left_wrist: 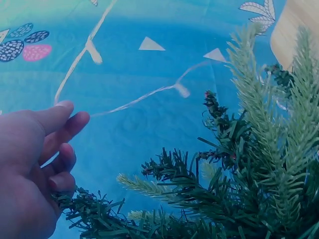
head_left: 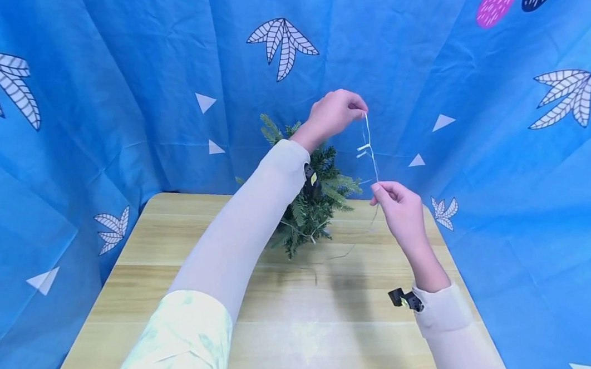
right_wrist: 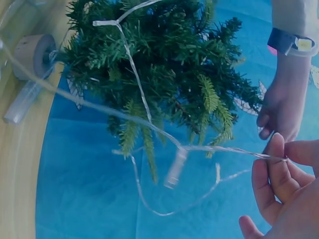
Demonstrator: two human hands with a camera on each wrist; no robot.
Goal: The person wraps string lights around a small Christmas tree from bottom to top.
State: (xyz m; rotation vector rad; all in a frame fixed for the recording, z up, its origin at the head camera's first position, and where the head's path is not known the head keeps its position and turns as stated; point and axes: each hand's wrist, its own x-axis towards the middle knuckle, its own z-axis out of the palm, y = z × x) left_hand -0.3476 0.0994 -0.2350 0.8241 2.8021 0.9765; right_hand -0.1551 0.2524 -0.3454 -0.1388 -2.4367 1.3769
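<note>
A small artificial Christmas tree (head_left: 299, 215) stands on the table, partly hidden by the left forearm. Above its right side my left hand (head_left: 335, 111) pinches a white string-light wire (head_left: 374, 158) between thumb and fingertips. Lower down and to the right, my right hand (head_left: 402, 209) pinches the same string, which hangs nearly straight between the two hands with small bulbs on it. In the left wrist view two strands (left_wrist: 144, 97) run from the fingertips, close to the branches (left_wrist: 174, 186). Another stretch of wire (right_wrist: 137, 74) lies across the tree in the right wrist view.
A wooden table (head_left: 178, 241) carries the tree, with thin wire shadows in front of it. Blue patterned cloth (head_left: 393, 45) hangs behind and at both sides. The right wrist view shows a round brown base (right_wrist: 34, 56) beside a translucent tube (right_wrist: 22, 102).
</note>
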